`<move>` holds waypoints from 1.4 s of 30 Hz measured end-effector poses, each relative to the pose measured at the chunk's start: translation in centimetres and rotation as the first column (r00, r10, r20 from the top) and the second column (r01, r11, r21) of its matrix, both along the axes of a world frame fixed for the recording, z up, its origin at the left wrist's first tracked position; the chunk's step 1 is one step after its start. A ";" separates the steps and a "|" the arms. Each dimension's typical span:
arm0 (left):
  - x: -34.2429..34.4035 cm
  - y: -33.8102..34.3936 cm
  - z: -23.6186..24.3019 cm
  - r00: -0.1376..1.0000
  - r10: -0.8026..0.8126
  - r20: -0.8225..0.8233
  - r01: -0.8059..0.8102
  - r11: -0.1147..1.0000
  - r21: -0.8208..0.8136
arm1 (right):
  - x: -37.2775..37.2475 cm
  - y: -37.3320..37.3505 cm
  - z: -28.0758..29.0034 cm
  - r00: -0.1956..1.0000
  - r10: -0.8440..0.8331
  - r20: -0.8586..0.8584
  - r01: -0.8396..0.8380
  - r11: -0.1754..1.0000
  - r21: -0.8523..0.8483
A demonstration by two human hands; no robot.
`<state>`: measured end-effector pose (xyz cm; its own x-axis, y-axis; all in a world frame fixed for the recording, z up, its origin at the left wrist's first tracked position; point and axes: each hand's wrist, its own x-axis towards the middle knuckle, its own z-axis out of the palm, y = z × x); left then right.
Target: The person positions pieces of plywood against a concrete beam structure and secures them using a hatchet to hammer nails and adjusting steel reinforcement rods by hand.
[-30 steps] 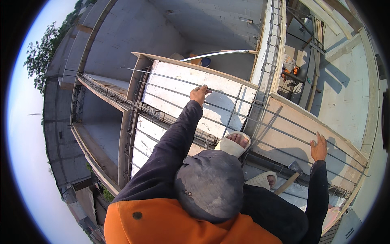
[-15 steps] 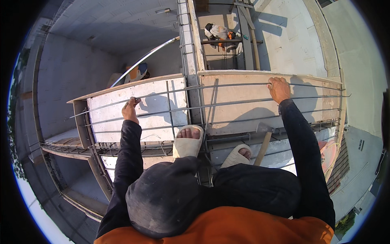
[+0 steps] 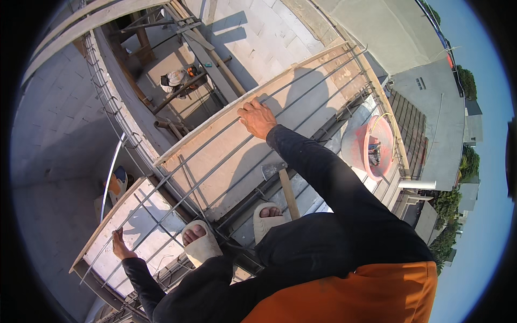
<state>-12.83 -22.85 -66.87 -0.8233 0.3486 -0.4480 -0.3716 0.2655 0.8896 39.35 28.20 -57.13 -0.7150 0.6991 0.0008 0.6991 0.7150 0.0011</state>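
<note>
My left hand [image 3: 121, 245] is closed on the outermost of several long steel reinforcing bars, close to that bar's left end. Farther along the same reinforcing bar [image 3: 204, 147], my right hand [image 3: 257, 118] curls its fingers over it from above. The bars run side by side above a tan board [image 3: 229, 175] and a white board [image 3: 168, 219], with a few short bars crossing them. Between my right forearm and my sandalled feet lies a tool with a wooden handle [image 3: 289, 194] and a broad grey head [image 3: 273, 170].
A pink bucket [image 3: 353, 148] with something dark inside stands right of my right arm. Beyond the tan board's raised edge is a deep opening, with another person [image 3: 175, 79] below. A steel rebar cage [image 3: 116, 110] runs along a beam at left. Roofs and trees lie far right.
The view has swung to the right, so the bars now run slantwise and the whole bucket shows. Both hands stay on the same bar, roughly where they were along it.
</note>
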 end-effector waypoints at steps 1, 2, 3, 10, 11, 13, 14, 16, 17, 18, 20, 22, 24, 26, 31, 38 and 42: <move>0.1 0.3 0.2 1.000 0.016 -0.020 -0.016 1.000 -0.004 | 0.3 0.1 0.4 0.999 -0.037 0.009 0.038 0.997 -0.068; 0.0 0.5 0.8 0.998 0.044 -0.050 -0.045 0.999 -0.010 | 0.1 0.0 0.9 0.998 -0.062 0.008 0.062 0.988 -0.140; 0.5 1.6 1.5 0.998 0.024 -0.049 -0.023 1.000 0.012 | 0.9 -0.1 1.2 0.997 -0.082 -0.005 0.081 0.988 -0.134; 0.9 3.1 7.7 0.996 0.078 -0.045 -0.082 0.993 -0.083 | 0.6 -1.6 2.7 0.988 -0.031 -0.152 0.020 0.997 -0.075; -0.2 2.1 8.0 0.994 0.085 -0.065 -0.090 0.993 -0.078 | -0.1 -1.9 2.8 0.984 -0.003 -0.177 -0.005 0.999 -0.048; -1.9 1.1 8.2 0.988 0.130 -0.088 -0.134 0.990 -0.051 | -1.0 -2.0 3.1 0.980 0.034 -0.198 -0.041 0.999 -0.029; -2.5 0.6 8.3 0.990 0.116 -0.081 -0.120 0.992 -0.043 | -1.3 -2.1 3.3 0.980 0.044 -0.195 -0.053 0.998 -0.040; -3.2 0.2 8.8 0.994 0.084 -0.064 -0.086 0.996 -0.026 | -1.6 -2.2 3.5 0.977 0.066 -0.202 -0.073 0.997 -0.028; -3.2 0.2 9.0 0.990 0.126 -0.070 -0.128 0.992 -0.022 | -1.6 -2.6 3.6 0.974 0.079 -0.211 -0.082 0.997 -0.006; -3.4 0.1 9.5 0.986 0.146 -0.081 -0.146 0.989 -0.001 | -1.7 -2.8 3.6 0.971 0.092 -0.222 -0.091 0.996 0.017; -3.4 -0.1 10.4 0.978 0.185 -0.100 -0.182 0.983 0.041 | -2.1 -3.2 4.0 0.972 0.079 -0.221 -0.079 0.997 0.010; -3.5 -0.2 11.4 0.970 0.212 -0.123 -0.203 0.976 0.081 | -2.3 -3.4 4.2 0.971 0.073 -0.228 -0.070 0.997 0.021; -3.3 0.2 12.3 0.963 0.241 -0.117 -0.230 0.968 0.102 | -2.3 -3.4 4.3 0.967 0.074 -0.242 -0.064 0.997 0.047; -3.5 -0.1 13.2 0.962 0.248 -0.116 -0.231 0.962 0.145 | -2.8 -3.0 4.6 0.956 0.073 -0.286 -0.064 0.997 0.042; -2.6 2.0 15.5 0.973 0.171 -0.154 -0.134 0.964 0.228 | -1.6 -2.4 6.0 0.942 0.020 -0.334 -0.026 1.000 -0.014; -5.4 0.8 20.3 0.950 0.080 -0.301 0.034 0.934 0.355 | -3.4 -1.4 8.8 0.885 0.028 -0.465 -0.002 0.998 0.057; -4.0 2.7 22.3 0.953 0.108 -0.284 0.024 0.905 0.424 | -2.9 -1.3 9.6 0.849 0.021 -0.527 0.027 0.996 0.082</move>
